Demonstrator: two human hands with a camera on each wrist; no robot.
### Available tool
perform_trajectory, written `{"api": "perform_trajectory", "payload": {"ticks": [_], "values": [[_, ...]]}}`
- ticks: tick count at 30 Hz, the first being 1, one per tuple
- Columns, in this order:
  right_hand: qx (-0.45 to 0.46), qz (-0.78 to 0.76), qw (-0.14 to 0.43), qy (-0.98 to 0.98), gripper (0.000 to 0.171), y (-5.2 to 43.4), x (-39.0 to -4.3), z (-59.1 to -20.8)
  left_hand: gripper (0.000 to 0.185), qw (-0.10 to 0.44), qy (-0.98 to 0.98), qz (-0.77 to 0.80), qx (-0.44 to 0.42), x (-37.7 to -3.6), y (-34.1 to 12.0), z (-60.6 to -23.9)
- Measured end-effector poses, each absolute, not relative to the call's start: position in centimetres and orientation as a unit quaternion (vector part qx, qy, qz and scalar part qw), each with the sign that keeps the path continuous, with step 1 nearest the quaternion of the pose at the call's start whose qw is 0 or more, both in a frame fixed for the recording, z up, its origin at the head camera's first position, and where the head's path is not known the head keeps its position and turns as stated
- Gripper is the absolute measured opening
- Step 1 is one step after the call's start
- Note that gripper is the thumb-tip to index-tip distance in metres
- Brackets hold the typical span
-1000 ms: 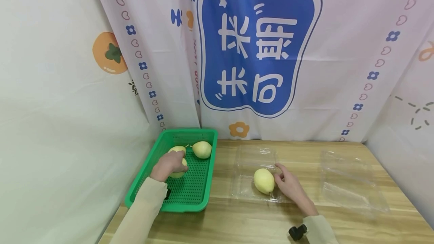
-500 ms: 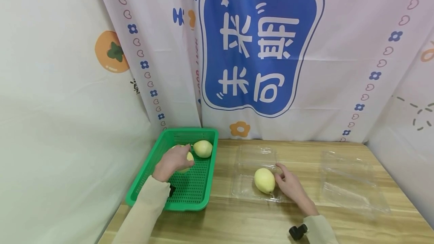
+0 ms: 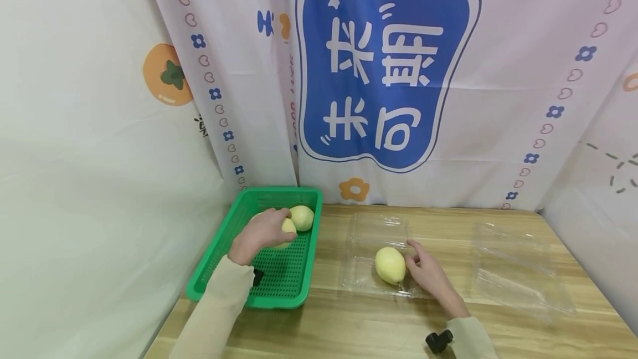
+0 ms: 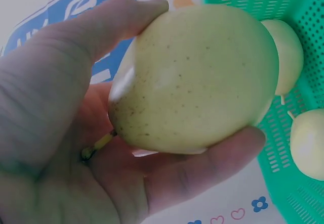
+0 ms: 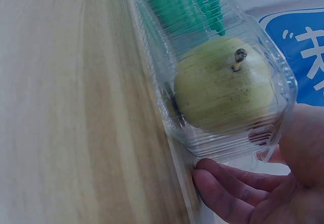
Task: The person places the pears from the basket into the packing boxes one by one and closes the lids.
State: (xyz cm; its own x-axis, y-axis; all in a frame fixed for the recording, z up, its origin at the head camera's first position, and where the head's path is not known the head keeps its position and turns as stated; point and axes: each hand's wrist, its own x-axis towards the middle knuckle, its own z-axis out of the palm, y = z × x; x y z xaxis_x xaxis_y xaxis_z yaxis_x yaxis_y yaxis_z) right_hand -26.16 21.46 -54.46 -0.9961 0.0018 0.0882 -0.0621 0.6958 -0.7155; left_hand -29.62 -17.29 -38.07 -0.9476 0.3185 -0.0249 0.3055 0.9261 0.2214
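The right hand (image 3: 426,272) lies nearest the viewer on the wooden table (image 3: 349,320), fingers relaxed and loosely extended against the right side of the clear plastic clamshell tray (image 3: 366,234); it clamps nothing, and its fingertips (image 5: 223,188) touch the tray wall from outside. One pear (image 3: 390,265) lies inside that tray, stem end up in the right wrist view, just beside the hand. To carry out the transfer well, this hand should steady the tray wall without pressing it inward, since the thin plastic probably flexes and could tip the seated pear. Farther off and to the left, the left hand (image 3: 259,232) is curled round a second pear (image 4: 195,77) above the green perforated basket (image 3: 299,287); the thumb wraps over the top, the fingers cup the underside, and the stem points into the palm. The grip looks full and secure; the fruit should be lifted clear of the basket rim before it travels sideways, with light pressure to avoid bruising the skin. Two more pears (image 4: 288,52) remain in the basket beyond the held one. The forearm reaches forward over the basket in a beige sleeve (image 3: 214,309). A second clamshell tray (image 3: 518,276) lies at the right, well apart from both hands.
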Motion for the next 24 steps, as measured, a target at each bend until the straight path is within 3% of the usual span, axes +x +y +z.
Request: {"api": "perform_trajectory", "payload": {"ticks": [12, 24], "values": [[0.023, 0.393, 0.043, -0.918, 0.049, 21.5, -26.2, -54.5, 0.055, 0.046, 0.971, 0.133, 0.192, -29.6, -15.7, -37.4], [0.026, 0.394, 0.053, -0.917, 0.05, 21.5, -26.1, -54.5, 0.044, 0.042, 0.958, 0.164, 0.23, -29.5, -13.4, -37.7]]}}
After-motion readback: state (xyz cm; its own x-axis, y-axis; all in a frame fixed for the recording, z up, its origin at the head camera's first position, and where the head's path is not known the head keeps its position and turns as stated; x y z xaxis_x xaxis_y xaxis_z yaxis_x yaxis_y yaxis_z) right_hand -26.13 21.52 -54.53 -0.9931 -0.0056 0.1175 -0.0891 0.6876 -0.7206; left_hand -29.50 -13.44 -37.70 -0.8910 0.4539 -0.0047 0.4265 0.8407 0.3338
